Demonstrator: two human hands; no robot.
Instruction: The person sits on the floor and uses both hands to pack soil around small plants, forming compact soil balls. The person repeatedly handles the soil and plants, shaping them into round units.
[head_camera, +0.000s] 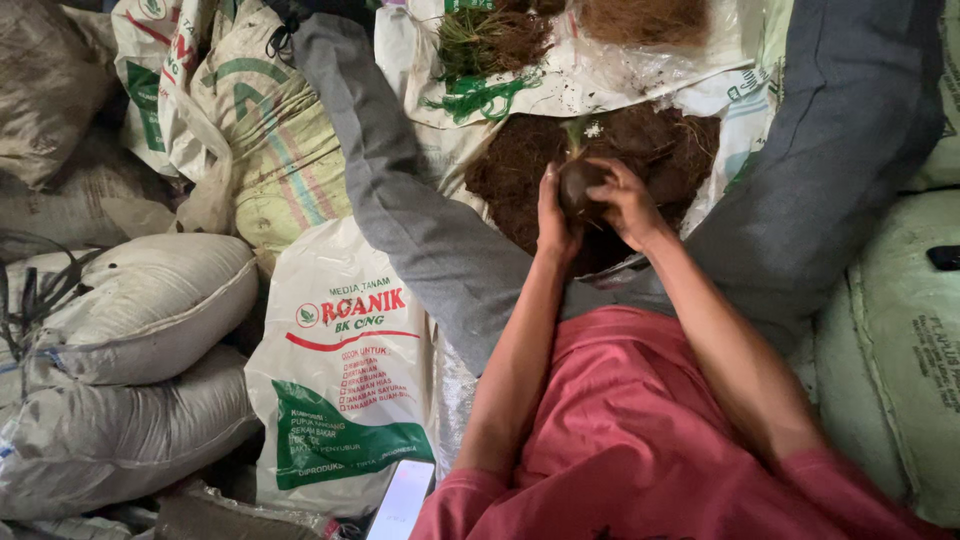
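Both of my hands cup a small dark ball of soil (578, 186) with a thin green seedling (577, 133) sticking out of its top. My left hand (553, 215) presses the ball's left side. Fingers of my right hand (626, 203) wrap over its right side. I hold it over a heap of dark brown coco fibre soil (520, 170) lying on a white plastic sheet (620, 70) between my grey-trousered legs. My red shirt fills the lower middle of the view.
A white printed bag of planting medium (340, 370) stands at lower left. Stuffed sacks (140, 310) pile up on the left and a pale green sack (900, 340) sits on the right. Loose fibre and green plants (490, 45) lie at the top. A phone (402, 500) rests below.
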